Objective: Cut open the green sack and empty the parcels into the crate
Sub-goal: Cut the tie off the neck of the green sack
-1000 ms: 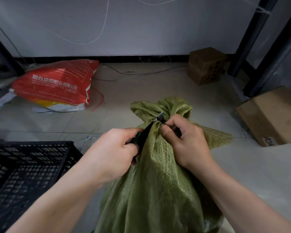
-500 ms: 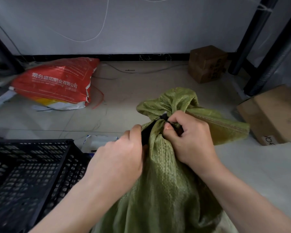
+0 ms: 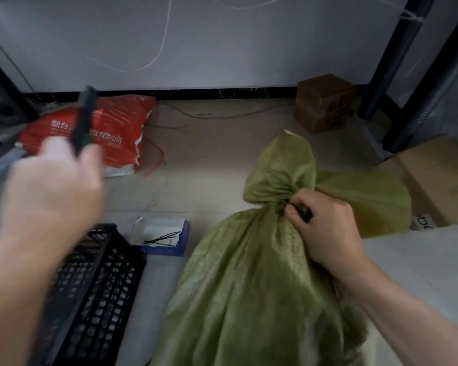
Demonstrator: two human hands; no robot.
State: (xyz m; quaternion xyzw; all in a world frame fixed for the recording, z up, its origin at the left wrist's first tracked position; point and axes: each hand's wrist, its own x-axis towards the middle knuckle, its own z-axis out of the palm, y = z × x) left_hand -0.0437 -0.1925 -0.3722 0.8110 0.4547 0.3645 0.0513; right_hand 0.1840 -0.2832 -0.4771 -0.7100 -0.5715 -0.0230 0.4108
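A: Containers first?
B: Black lattice crate [image 3: 95, 291] at lower left on the floor, inside mostly hidden by the left forearm, contents impossible to tell. Just beyond its far corner, small blue-and-white tray [image 3: 167, 236] holding a few black cable ties [image 3: 161, 238]

A: And the sack?
B: Green sack [image 3: 249, 286] standing centre-right beside the crate, neck bunched tight, loose top flopped up and over to the right. Parcels inside not visible through the weave

A: Right hand?
B: Right hand [image 3: 325, 231] clamped on the neck from the right side, fingers curled narrow, thumb and forefinger pinching something dark at the gather, probably the tie, too small to confirm

A: Left hand?
B: Left hand [image 3: 50, 186] blurred, raised over the crate, well apart from the sack. Fist closed round a dark cutter [image 3: 83, 120], handle pointing up and away, blade not discernible

A: Background, quick
B: Red printed bag [image 3: 101, 133] lying on the floor behind the cutter, brown box [image 3: 323, 104] by the wall, bigger cardboard box [image 3: 439, 180] at far right just behind the sack's floppy top. Black shelf posts [image 3: 397, 56] at upper right
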